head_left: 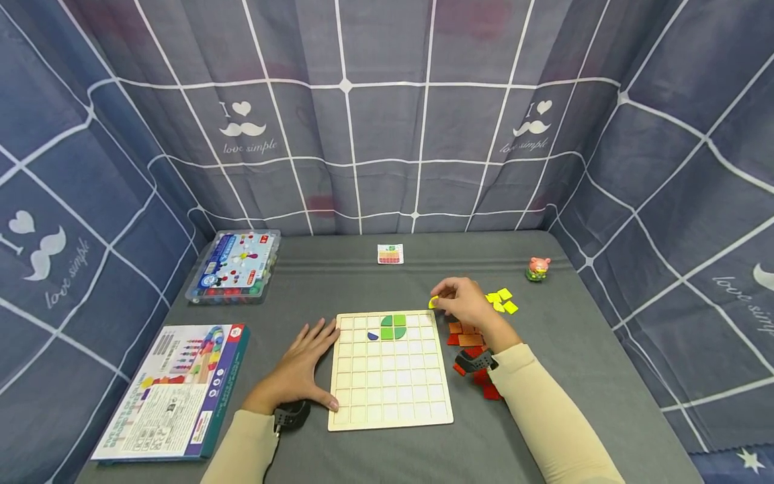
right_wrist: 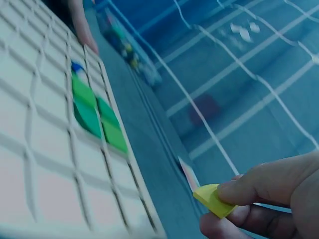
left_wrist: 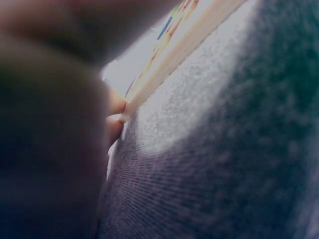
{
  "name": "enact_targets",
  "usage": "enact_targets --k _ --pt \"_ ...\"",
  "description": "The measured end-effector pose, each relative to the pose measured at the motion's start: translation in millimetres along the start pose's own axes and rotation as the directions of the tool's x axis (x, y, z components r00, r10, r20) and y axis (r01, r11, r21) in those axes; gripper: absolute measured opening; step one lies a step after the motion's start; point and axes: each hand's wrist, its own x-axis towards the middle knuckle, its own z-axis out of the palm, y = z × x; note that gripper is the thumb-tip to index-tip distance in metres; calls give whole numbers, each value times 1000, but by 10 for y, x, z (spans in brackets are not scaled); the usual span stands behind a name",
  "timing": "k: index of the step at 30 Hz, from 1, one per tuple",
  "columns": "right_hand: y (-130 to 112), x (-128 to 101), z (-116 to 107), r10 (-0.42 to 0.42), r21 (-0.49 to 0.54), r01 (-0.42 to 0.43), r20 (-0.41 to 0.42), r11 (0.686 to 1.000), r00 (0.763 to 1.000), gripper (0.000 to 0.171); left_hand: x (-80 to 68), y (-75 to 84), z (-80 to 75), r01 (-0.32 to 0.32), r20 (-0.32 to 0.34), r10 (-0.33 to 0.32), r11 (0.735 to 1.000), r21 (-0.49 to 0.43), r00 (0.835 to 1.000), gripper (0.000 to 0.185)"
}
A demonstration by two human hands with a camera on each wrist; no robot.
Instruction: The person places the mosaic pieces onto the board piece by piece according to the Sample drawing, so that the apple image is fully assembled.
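A square wooden grid board [head_left: 390,390] lies flat on the grey cloth. Near its far edge sit several green tiles [head_left: 394,327], some square and some with a rounded side, beside one small dark blue piece [head_left: 372,336]. My left hand [head_left: 302,366] rests at the board's left edge, fingers spread and straight, thumb touching the near part of that edge. Just past the far right corner, my right hand [head_left: 464,301] pinches a yellow tile [right_wrist: 214,200] with a curved side between thumb and fingers. In the left wrist view the hand is mostly dark and blurred.
Right of the board lie yellow tiles [head_left: 510,307], orange tiles [head_left: 470,341] and red tiles [head_left: 491,391], partly under the right arm. A small printed card [head_left: 390,253] lies at the back. Around stand a pig figurine [head_left: 537,269], a clear plastic case [head_left: 236,267] and a flat box [head_left: 175,390].
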Motion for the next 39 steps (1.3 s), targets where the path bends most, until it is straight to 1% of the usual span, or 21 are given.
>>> enact_targets --k 5,11,14,17,21,24,27,30,34,39 --pt "-163 -42 318 -26 93 20 55 995 998 5 -8 -2 3 6 4 -6 1000 -6 1000 150" --pt "-349 -27 699 -38 193 13 127 981 991 4 11 -20 6 -4 -3 4 1000 5 1000 149" --pt "-440 -4 873 -40 208 7 151 978 988 3 22 -27 -1 -1 -6 2 1000 10 1000 149" --pt "-511 16 1044 -56 198 22 165 980 985 3 26 -26 -13 3 -9 -3 1000 0 1000 149" --pt "-574 14 1230 -68 158 39 184 987 980 5 17 -19 -15 4 1 -4 1000 -5 1000 149" --pt "-599 -5 1315 -72 128 47 192 991 979 5 10 -14 -3 -10 11 10 1000 -5 1000 149" --pt "-630 -23 1360 -77 100 58 199 993 977 3 7 -9 7 -27 2 27 1000 -10 1000 149" --pt "-653 -34 1394 -91 70 78 210 995 974 3 -8 -10 13 -16 -1 16 1000 -13 1000 149" --pt "-660 -44 1438 -100 45 93 212 995 972 2 -29 -13 17 6 14 -6 1000 -13 1000 149" --pt "-656 -36 1479 -111 30 108 188 994 976 6 -17 -7 12 -3 11 3 1000 -4 1000 148"
